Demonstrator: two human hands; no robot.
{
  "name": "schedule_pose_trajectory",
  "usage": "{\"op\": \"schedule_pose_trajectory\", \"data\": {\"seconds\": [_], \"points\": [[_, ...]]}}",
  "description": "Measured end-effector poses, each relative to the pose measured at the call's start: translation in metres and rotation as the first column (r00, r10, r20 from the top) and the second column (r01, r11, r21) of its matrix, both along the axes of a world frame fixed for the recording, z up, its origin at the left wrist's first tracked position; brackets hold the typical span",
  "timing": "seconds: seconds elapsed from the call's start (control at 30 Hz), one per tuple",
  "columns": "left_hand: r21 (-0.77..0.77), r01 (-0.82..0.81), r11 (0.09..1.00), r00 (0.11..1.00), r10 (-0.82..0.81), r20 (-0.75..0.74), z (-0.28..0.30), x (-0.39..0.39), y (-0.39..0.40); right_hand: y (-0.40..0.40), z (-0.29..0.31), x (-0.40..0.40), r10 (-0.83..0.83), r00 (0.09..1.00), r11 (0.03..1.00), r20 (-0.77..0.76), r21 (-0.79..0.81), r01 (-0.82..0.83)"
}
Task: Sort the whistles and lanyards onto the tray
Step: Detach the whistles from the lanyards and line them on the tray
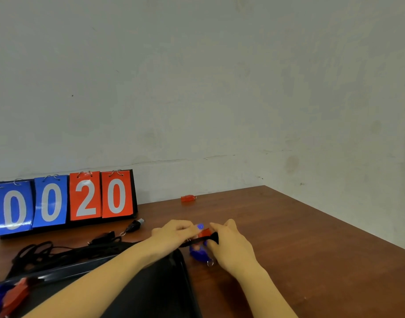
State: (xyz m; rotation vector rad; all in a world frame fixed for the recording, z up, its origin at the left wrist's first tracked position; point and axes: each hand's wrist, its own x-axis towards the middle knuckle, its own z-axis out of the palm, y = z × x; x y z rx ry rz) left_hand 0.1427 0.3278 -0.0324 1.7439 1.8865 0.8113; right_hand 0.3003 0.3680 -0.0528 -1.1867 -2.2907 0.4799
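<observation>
Both hands, left hand (174, 231) and right hand (229, 239), pinching black lanyard (203, 239) over red whistle (205, 231) and blue whistle (198, 252), just right of black tray (174, 283). Could snag the strap, probably dragging whistles off the table (311, 249).

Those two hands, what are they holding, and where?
Both hands pinch a black lanyard strap with a red whistle, gripping the strap by the whistle.

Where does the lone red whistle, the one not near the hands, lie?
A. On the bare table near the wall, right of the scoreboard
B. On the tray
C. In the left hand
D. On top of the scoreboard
A: the red whistle lies by itself on the table close to the wall, right of the scoreboard, well away from the tray.
</observation>
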Motion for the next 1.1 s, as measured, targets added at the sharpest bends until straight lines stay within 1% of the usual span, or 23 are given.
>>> {"op": "schedule_pose_trajectory", "data": {"seconds": [0.1,0.2,0.33,0.5,0.57,0.6,0.7,0.77,0.83,0.87,0.9,0.97,1.03,1.1], "points": [[0.091,-0.095,0.991,0.994,0.100,-0.053,-0.001,0.000,0.004,0.000,0.000,-0.001,-0.018,1.000,1.000,-0.009,0.005,0.018],[0.176,-0.176,0.968,0.978,0.192,-0.077,0.002,-0.001,0.005,0.000,0.001,-0.001,-0.073,0.997,0.997,-0.009,0.027,0.073],[0.314,-0.255,0.914,0.936,0.316,-0.158,0.017,-0.006,-0.005,0.001,0.002,0.001,-0.146,0.988,0.989,-0.042,0.007,0.146],[0.392,-0.220,0.893,0.941,0.300,-0.155,0.034,-0.043,-0.044,0.000,0.003,0.002,-0.218,0.950,0.976,-0.223,-0.035,0.215],[0.409,-0.207,0.889,0.933,0.305,-0.191,0.038,-0.060,-0.068,-0.003,0.005,0.002,-0.217,0.932,0.975,-0.290,-0.026,0.219],[0.426,-0.200,0.882,0.919,0.320,-0.232,0.040,-0.069,-0.082,-0.004,0.005,0.002,-0.205,0.927,0.977,-0.314,-0.017,0.210],[0.462,-0.171,0.871,0.813,0.389,-0.433,0.038,-0.099,-0.122,-0.012,0.006,-0.002,-0.162,0.920,0.987,-0.356,-0.038,0.159],[0.433,-0.141,0.890,0.754,0.380,-0.535,0.033,-0.118,-0.148,-0.018,0.009,-0.008,-0.166,0.922,0.986,-0.350,-0.069,0.152],[0.414,-0.130,0.901,0.731,0.369,-0.574,0.025,-0.135,-0.169,-0.027,0.014,-0.018,-0.147,0.922,0.988,-0.359,-0.091,0.122],[0.415,-0.130,0.901,0.712,0.376,-0.593,0.021,-0.142,-0.176,-0.032,0.018,-0.025,-0.112,0.924,0.993,-0.365,-0.084,0.087],[0.406,-0.145,0.902,0.695,0.386,-0.607,0.017,-0.149,-0.182,-0.037,0.022,-0.033,-0.060,0.933,0.997,-0.356,-0.068,0.038],[0.387,-0.168,0.907,0.687,0.389,-0.614,0.006,-0.157,-0.188,-0.047,0.032,-0.053,0.070,0.958,0.993,-0.277,-0.069,-0.092],[0.395,-0.160,0.905,0.679,0.391,-0.622,-0.005,-0.161,-0.191,-0.057,0.039,-0.080,0.198,0.960,0.958,-0.196,-0.168,-0.231],[0.406,-0.117,0.906,0.672,0.373,-0.639,-0.015,-0.162,-0.193,-0.067,0.041,-0.110,0.287,0.947,0.909,-0.147,-0.271,-0.317]]}}
